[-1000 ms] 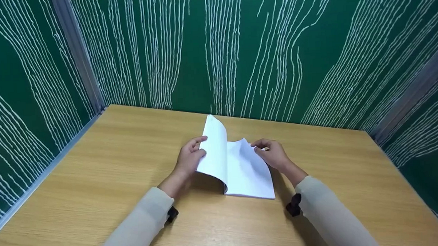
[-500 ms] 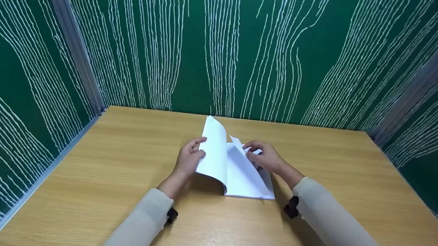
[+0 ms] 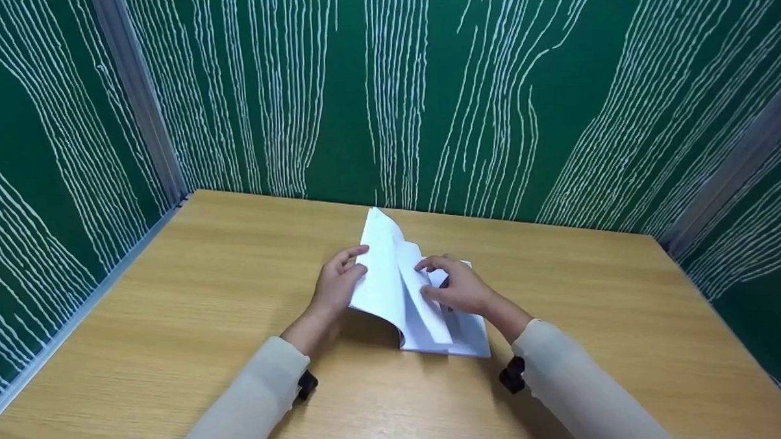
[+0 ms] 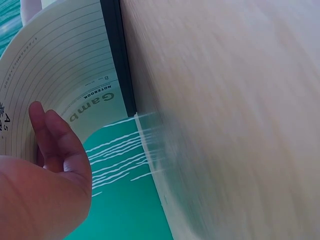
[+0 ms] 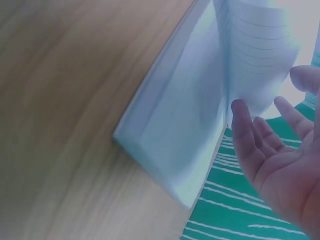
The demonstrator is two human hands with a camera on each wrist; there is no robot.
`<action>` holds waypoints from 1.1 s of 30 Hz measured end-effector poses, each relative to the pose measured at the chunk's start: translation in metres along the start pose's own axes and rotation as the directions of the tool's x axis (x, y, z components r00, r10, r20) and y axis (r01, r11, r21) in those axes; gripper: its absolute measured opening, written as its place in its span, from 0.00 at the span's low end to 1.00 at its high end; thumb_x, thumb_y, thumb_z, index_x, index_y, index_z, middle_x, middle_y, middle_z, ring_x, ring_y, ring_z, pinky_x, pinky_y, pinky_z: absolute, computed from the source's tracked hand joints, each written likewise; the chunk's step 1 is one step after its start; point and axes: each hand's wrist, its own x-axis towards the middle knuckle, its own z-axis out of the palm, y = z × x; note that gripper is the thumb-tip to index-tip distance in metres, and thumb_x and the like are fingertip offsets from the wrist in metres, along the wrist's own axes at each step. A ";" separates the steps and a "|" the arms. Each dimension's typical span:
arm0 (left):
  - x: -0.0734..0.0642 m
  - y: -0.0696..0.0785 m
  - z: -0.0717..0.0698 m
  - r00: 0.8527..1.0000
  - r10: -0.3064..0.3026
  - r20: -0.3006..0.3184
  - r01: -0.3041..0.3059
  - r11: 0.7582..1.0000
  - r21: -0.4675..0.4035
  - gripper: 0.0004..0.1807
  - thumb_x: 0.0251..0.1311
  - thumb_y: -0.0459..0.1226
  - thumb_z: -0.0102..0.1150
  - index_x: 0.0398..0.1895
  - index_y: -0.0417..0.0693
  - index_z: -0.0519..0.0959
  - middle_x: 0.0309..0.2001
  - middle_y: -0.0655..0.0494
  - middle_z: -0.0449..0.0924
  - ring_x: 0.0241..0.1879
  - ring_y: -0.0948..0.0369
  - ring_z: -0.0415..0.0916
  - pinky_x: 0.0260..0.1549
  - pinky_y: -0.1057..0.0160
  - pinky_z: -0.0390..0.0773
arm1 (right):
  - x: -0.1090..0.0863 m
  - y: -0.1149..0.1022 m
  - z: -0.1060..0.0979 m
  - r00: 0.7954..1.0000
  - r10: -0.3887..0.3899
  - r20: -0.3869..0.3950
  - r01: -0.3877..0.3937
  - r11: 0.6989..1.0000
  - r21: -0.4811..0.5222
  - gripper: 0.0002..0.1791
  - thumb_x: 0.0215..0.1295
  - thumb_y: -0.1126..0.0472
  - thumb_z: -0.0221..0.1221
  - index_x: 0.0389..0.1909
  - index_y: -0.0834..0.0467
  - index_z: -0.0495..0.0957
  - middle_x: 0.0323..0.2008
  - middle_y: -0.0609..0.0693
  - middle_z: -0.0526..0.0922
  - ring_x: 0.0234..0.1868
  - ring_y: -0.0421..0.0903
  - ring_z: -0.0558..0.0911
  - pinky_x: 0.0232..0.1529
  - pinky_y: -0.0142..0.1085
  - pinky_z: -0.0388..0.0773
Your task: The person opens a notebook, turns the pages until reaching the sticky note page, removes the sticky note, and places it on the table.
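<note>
A notebook [image 3: 472,337] with white pages lies spread on the table. My left hand [image 3: 336,281] grips its raised left part [image 3: 380,272], thumb on the page side. In the left wrist view, fingers of the left hand [image 4: 57,140] lie against the lined, printed cover [image 4: 75,65], beside a dark spine [image 4: 115,55]. My right hand [image 3: 456,287] holds a lifted page [image 3: 421,296] by its free edge, partway over toward the left side. In the right wrist view, the right hand [image 5: 280,160] has its fingers around the curved, lined page [image 5: 260,50].
The wooden table [image 3: 236,251] extends around the notebook on all sides. Green panels [image 3: 335,117] with white wavy lines stand behind it and at both sides. A small black device [image 3: 513,374] sits at the right wrist, another [image 3: 306,383] at the left.
The right hand has moved left, lifting the page from the right side and carrying it toward the spine. The left hand and the raised part have stayed nearly still.
</note>
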 end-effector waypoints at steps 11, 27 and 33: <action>0.001 -0.001 -0.002 0.997 0.074 0.028 -0.074 0.997 -0.013 0.21 0.53 0.39 0.52 0.53 0.52 0.69 0.42 0.46 0.78 0.34 0.58 0.78 0.34 0.63 0.77 | -0.004 -0.022 0.003 0.992 -0.122 0.018 0.123 0.989 -0.087 0.23 0.49 0.50 0.59 0.50 0.40 0.69 0.47 0.44 0.69 0.33 0.43 0.78 0.31 0.32 0.75; -0.001 -0.002 -0.001 0.997 0.065 0.050 -0.063 0.998 -0.026 0.26 0.49 0.31 0.54 0.55 0.52 0.67 0.44 0.45 0.78 0.35 0.55 0.79 0.32 0.60 0.78 | 0.002 -0.021 0.002 0.981 -0.192 0.002 0.191 0.980 -0.062 0.19 0.53 0.55 0.57 0.48 0.45 0.71 0.49 0.47 0.72 0.41 0.46 0.77 0.40 0.40 0.75; -0.001 -0.002 -0.001 0.998 0.058 0.032 -0.058 0.998 -0.003 0.25 0.49 0.31 0.51 0.53 0.54 0.68 0.42 0.48 0.78 0.34 0.56 0.79 0.31 0.61 0.77 | 0.006 -0.004 -0.006 0.991 -0.090 -0.100 0.072 0.983 -0.168 0.14 0.55 0.58 0.55 0.44 0.53 0.74 0.41 0.49 0.76 0.39 0.44 0.75 0.39 0.37 0.75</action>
